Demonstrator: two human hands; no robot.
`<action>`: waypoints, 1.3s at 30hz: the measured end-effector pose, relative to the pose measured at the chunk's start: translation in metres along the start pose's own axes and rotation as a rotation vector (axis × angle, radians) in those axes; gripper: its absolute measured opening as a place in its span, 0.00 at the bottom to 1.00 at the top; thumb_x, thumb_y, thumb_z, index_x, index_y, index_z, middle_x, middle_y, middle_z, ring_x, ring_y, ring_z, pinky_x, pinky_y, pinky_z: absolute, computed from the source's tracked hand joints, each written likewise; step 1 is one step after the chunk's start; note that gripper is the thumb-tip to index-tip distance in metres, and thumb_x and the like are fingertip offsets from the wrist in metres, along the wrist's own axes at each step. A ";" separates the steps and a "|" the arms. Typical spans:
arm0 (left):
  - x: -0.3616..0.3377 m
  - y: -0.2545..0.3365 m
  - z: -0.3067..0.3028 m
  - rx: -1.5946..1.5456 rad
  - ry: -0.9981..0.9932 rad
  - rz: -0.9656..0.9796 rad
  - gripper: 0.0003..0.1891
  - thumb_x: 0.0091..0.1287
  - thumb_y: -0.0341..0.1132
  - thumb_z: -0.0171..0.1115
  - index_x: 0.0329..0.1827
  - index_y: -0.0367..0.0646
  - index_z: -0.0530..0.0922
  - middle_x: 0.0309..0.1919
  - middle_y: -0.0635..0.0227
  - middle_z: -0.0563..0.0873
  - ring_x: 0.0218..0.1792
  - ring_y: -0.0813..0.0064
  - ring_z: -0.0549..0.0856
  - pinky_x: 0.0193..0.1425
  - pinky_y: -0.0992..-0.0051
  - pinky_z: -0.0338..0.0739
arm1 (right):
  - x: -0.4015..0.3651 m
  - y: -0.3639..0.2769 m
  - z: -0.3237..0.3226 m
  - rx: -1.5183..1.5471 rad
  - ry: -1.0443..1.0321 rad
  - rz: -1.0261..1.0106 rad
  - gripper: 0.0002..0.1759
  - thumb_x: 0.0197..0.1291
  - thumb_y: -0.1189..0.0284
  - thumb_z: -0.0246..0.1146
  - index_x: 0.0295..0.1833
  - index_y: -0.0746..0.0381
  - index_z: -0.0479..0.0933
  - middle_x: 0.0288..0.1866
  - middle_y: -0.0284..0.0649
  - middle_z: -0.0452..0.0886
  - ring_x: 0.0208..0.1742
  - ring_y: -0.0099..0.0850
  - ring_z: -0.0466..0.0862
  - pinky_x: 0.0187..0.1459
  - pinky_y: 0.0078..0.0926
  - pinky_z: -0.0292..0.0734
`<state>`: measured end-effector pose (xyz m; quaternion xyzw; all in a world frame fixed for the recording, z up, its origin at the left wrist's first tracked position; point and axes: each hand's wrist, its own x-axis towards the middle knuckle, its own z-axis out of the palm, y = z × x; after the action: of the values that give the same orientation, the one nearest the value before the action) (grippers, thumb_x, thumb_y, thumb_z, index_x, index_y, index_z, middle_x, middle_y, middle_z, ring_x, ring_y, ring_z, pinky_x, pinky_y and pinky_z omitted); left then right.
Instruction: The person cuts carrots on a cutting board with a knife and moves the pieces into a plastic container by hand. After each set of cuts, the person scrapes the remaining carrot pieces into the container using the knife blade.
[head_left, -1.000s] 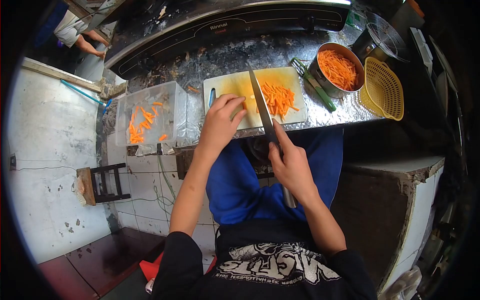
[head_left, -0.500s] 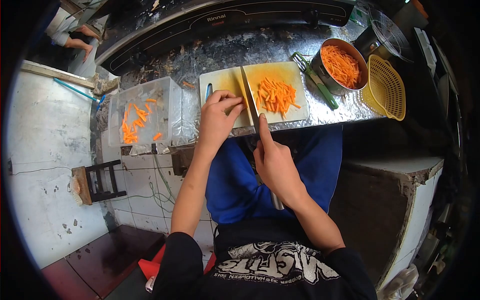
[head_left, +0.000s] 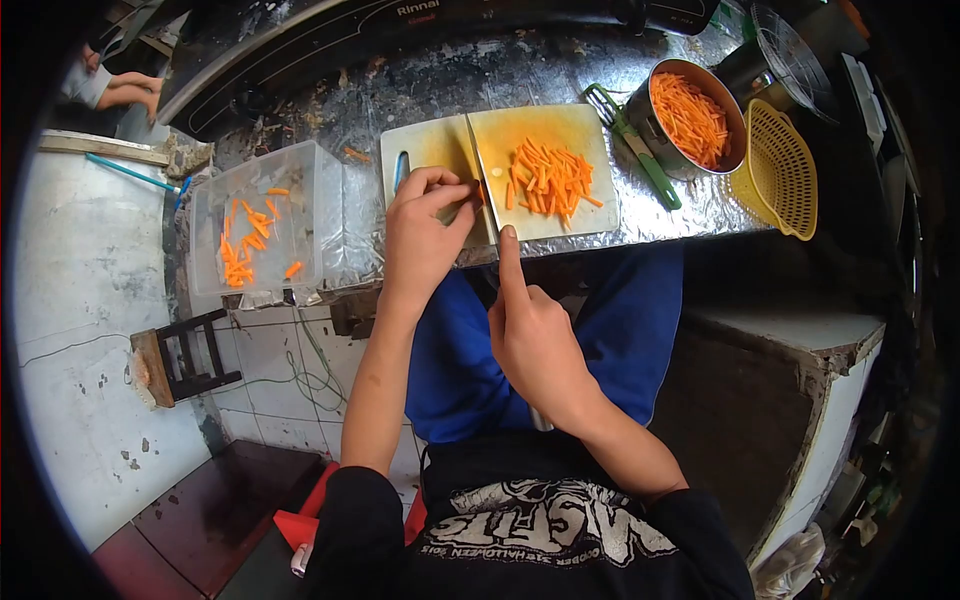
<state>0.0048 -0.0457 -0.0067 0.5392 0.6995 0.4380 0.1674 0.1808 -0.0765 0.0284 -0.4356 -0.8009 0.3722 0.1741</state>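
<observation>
Though stained, board (head_left: pixel 499 136) — silvery counter (head_left: pixel 690 222), tiles (head_left: pixel 262 345)

left hand (head_left: pixel 428 228) kinda pinning a carrot (head_left: pixel 480 190) on the board (head_left: pixel 425 146) | right hand (head_left: pixel 540 345) on the knife (head_left: pixel 478 160), index finger stretched along it | sticks (head_left: pixel 556 182) piled right of the blade | peeler (head_left: pixel 655 177), then heaped pot (head_left: pixel 652 140), then basket (head_left: pixel 780 180) | box (head_left: pixel 318 205) off left, few bits inside

Both arms reach forward, their bare forearms converging. The left hand (head_left: pixel 428 225) lies farther ahead, its back upward, fingers bent and drawn together, tips turned toward the person's right. The right hand (head_left: pixel 540 345), nearer the body, is curled closed except for its index finger (head_left: pixel 511 265), extended straight forward; its forearm (head_left: pixel 630 440) slants inward from the elbow.
</observation>
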 end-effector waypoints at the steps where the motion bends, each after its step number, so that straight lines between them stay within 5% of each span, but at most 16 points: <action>1: 0.000 0.001 0.000 0.015 0.008 0.016 0.11 0.60 0.22 0.72 0.45 0.32 0.88 0.47 0.62 0.86 0.45 0.68 0.88 0.53 0.73 0.81 | -0.001 -0.001 -0.001 0.000 -0.004 0.003 0.44 0.66 0.78 0.60 0.83 0.70 0.47 0.26 0.59 0.78 0.25 0.59 0.83 0.30 0.54 0.81; 9: 0.001 0.000 0.001 -0.015 0.026 0.031 0.09 0.57 0.22 0.73 0.41 0.33 0.88 0.43 0.64 0.85 0.40 0.69 0.84 0.48 0.71 0.81 | 0.003 -0.005 -0.008 -0.005 -0.058 0.059 0.43 0.63 0.84 0.60 0.82 0.72 0.50 0.26 0.56 0.78 0.26 0.53 0.82 0.32 0.49 0.78; 14: 0.002 -0.002 -0.001 -0.015 -0.019 0.022 0.09 0.56 0.22 0.73 0.41 0.33 0.88 0.43 0.65 0.84 0.39 0.70 0.82 0.47 0.71 0.80 | 0.006 0.002 -0.008 -0.010 -0.068 0.009 0.44 0.66 0.78 0.59 0.83 0.71 0.46 0.25 0.58 0.78 0.24 0.58 0.83 0.29 0.52 0.81; 39: -0.001 -0.005 0.000 -0.024 0.008 0.002 0.09 0.58 0.22 0.74 0.42 0.33 0.89 0.43 0.65 0.84 0.39 0.74 0.84 0.47 0.75 0.80 | 0.057 0.001 -0.005 0.052 0.075 -0.114 0.39 0.64 0.81 0.58 0.78 0.79 0.51 0.25 0.63 0.79 0.26 0.59 0.83 0.31 0.55 0.77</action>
<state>0.0018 -0.0464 -0.0111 0.5362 0.6944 0.4486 0.1708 0.1520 -0.0269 0.0283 -0.3983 -0.8073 0.3660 0.2360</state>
